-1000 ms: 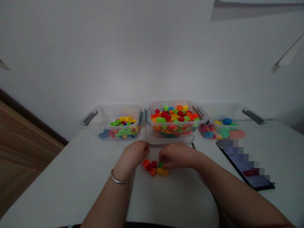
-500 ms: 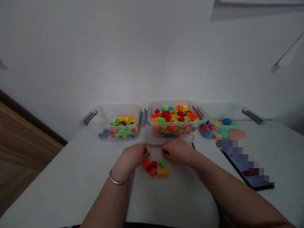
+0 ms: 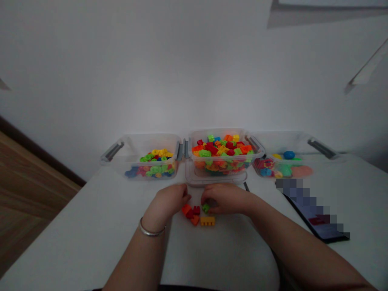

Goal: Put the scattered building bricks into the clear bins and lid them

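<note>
My right hand has its thumb and fingers round a small green building block on the table. To the left my left hand is closed, fingers curled inward; what they hold, if anything, is hidden. Close below its fingertips lie an orange block and a red block. Another red block sits between the two hands. Nearer to me are a second orange block and a long yellow block, its studs facing me.
A clear box of mixed blocks stands on a lid behind my hands. Another clear box with colourful pieces is left of it, and a third box stands right. A phone lies at the right on the white table.
My right hand has come down and slightly left, its fingers opening from a curl and closing round the green block. The left hand stays almost where it was.
</note>
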Tool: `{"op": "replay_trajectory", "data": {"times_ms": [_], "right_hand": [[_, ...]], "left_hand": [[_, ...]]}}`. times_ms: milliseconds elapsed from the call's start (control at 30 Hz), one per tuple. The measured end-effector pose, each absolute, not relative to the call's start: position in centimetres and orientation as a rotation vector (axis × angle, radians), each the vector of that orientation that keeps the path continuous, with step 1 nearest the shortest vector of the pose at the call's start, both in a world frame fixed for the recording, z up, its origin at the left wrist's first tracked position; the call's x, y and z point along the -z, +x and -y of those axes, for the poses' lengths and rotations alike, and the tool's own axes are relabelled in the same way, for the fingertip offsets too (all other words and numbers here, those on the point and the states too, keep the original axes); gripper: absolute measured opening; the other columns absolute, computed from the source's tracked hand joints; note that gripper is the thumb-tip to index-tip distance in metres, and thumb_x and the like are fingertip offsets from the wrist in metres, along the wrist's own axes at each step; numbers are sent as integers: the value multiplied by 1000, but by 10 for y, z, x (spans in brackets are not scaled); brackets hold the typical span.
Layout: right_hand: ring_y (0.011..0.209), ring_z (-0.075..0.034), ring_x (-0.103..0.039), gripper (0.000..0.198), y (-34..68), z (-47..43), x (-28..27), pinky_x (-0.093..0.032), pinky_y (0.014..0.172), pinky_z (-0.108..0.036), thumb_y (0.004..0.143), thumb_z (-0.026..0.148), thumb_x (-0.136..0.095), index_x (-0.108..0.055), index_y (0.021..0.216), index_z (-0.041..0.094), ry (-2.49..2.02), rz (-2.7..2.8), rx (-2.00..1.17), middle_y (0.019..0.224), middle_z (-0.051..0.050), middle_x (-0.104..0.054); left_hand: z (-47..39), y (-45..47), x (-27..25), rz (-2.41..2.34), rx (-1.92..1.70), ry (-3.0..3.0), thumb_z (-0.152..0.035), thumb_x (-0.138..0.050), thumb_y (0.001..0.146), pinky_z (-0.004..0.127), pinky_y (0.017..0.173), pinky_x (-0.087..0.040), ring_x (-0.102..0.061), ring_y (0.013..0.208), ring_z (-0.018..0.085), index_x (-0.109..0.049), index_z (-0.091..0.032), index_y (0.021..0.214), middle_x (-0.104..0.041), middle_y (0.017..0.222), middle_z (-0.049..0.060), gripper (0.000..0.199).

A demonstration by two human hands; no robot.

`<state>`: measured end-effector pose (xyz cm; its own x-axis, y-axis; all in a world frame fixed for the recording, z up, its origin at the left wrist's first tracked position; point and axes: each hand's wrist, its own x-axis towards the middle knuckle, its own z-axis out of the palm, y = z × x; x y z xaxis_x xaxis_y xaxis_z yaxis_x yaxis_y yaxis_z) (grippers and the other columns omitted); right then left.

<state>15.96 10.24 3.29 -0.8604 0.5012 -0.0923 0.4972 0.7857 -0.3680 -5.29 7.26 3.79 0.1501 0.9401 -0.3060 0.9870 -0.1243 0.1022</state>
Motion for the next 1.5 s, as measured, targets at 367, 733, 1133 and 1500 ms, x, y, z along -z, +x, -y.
{"op": "replay_trajectory", "data": {"times_ms": [367,733,1133,1500], "right_hand": [[81,-18,-65,22,190,-111,-78,-48,71,-28,79,25,-65,-71,99,21,-937,2769,-659,96,-4,-72],[87,-22,-64,21,214,-115,-93,-51,78,-36,79,36,-64,-68,95,23,-976,1976,-225,94,-6,-71],[104,-29,-60,29,203,-134,-65,-40,98,-47,88,40,-53,-73,99,22,-1371,1825,192,102,-9,-74],[101,-27,-62,25,204,-115,-89,-44,94,-43,87,36,-56,-69,102,20,-1095,1916,76,103,-9,-74]], "left_hand": [[-73,-51,-38,-1868,245,2155,-34,-46,90,30,67,-45,-67,84,23,-67,-19,97,-72,93,9,26],[-73,-50,-42,-1872,285,2145,-32,-47,90,30,69,-46,-68,84,23,-66,-18,101,-73,94,10,26],[-73,-50,-42,-1869,272,2145,-32,-47,90,30,69,-46,-68,83,23,-67,-18,100,-73,94,11,26],[-73,-52,-41,-1864,271,2151,-32,-47,90,30,67,-45,-68,83,24,-67,-18,100,-73,93,10,26]]}}
